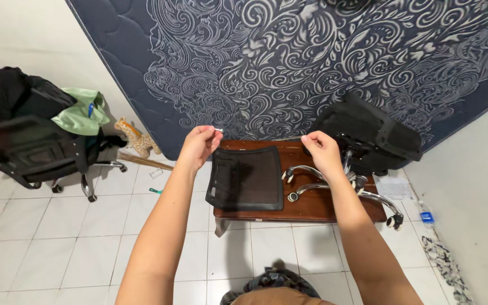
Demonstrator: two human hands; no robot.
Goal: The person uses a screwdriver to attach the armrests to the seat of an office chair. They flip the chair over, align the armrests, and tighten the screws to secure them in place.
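Your left hand [199,144] is raised above the low wooden bench [312,206], its grip pinched shut on a small pale part [218,130] held between fingertips; the part is too small to tell what it is. Your right hand [322,151] hovers above the bench too, fingers curled in a pinch, but you cannot tell whether anything sits in that grip. On the bench, below your left hand, lies a black mesh chair back [247,178]. Beside it, towards the right end of the bench, an upturned chair base [362,144] rests with its chrome legs [312,181] and castors showing. Well to the left of the bench stands another black chair [29,147] with a green cloth [80,113] on it. Behind the bench a patterned mattress [312,62] leans on the wall.
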